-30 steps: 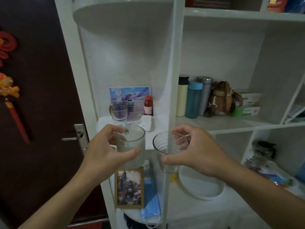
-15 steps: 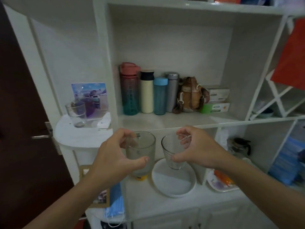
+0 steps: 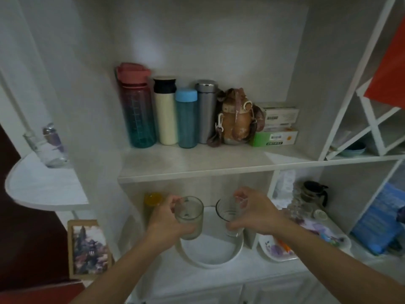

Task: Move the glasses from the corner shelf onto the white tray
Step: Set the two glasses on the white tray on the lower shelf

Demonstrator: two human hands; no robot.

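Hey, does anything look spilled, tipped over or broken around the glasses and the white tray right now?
Nothing stands out. The frosted glass in the left hand and the clear glass in the right hand are both upright over the white tray, which looks dry and intact. One glass on the corner shelf is too blurred to judge.

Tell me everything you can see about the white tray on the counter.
The white tray is round and shallow with a low raised rim, smooth and glossy like plastic or glazed ceramic. It lies flat on the pale counter, below the bottle shelf. Its visible floor is bare. The left hand holds a frosted glass over its left edge and the right hand holds a ribbed clear glass over its right side; whether either glass touches the tray cannot be told. A flowered dish sits just to its right.
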